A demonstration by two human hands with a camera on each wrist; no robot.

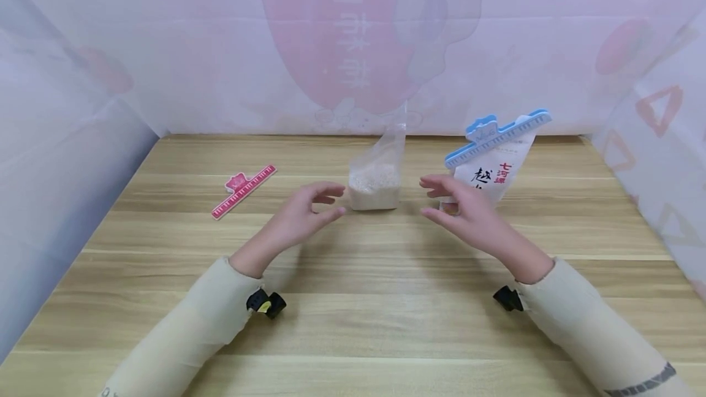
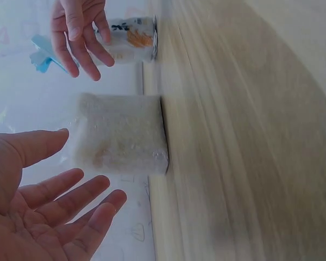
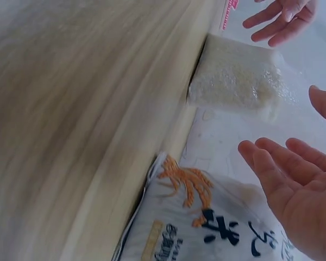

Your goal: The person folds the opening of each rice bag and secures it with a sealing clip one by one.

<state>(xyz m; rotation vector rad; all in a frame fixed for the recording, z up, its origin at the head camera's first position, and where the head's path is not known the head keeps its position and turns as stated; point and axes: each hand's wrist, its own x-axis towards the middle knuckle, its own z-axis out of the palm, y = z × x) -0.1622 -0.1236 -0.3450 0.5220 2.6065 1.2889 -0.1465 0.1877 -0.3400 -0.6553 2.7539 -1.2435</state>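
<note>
A clear plastic bag of rice (image 1: 375,185) stands upright on the wooden table, its loose top rising to a point. My left hand (image 1: 309,210) is just left of the bag with fingers spread, apart from it in the left wrist view. On the other side, my right hand (image 1: 463,207) faces the bag, fingers relaxed and holding nothing. Behind the right hand stands a white printed rice bag (image 1: 499,167), partly hidden by it. A blue sealing clip (image 1: 496,136) is clamped slantwise across that bag's top. To the left lies a pink sealing clip (image 1: 244,192).
The wooden table (image 1: 353,323) ends at a pale curtain (image 1: 209,48) with printed figures, which also hangs along both sides. A small black device (image 1: 267,303) sits at the left cuff and another black device (image 1: 507,298) at the right cuff.
</note>
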